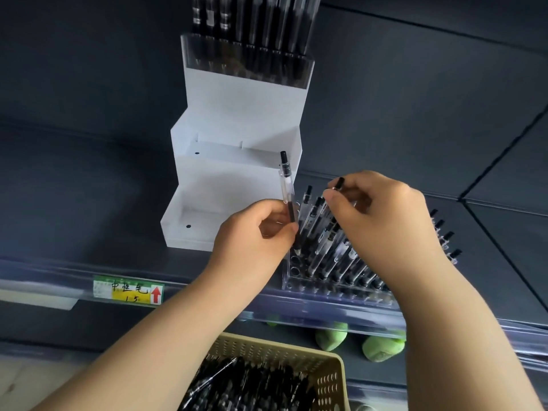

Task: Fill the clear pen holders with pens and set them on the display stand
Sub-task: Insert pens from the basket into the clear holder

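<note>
Waiting basket (329,378): loose pens (252,387), nearest.
Left hand (252,232): pinches 1 pen (287,185), tip above empty holes (293,266).
Right hand (382,215): pinches 2nd pen (339,183) by its top.
Clear pen holder (292,280): on shelf edge (207,281), right of display stand (237,179).
Risk: tip misses hole, pen falls.

- A stationery shop: goods stand on a dark grey shelf (89,143) whose front edge carries a clear plastic price rail (207,292).
- A green and yellow paper price tag (128,289) sits in that rail, with handwritten characters, "1.5" and a red arrow pointing up.
- A white stepped plastic display stand (237,114) carries a clear holder of black pens (249,57) on its top tier.
- A clear acrylic rack with rows of holes (296,277) holds many identical pens.
- A beige perforated plastic basket (326,378) below holds loose pens in bulk.
</note>
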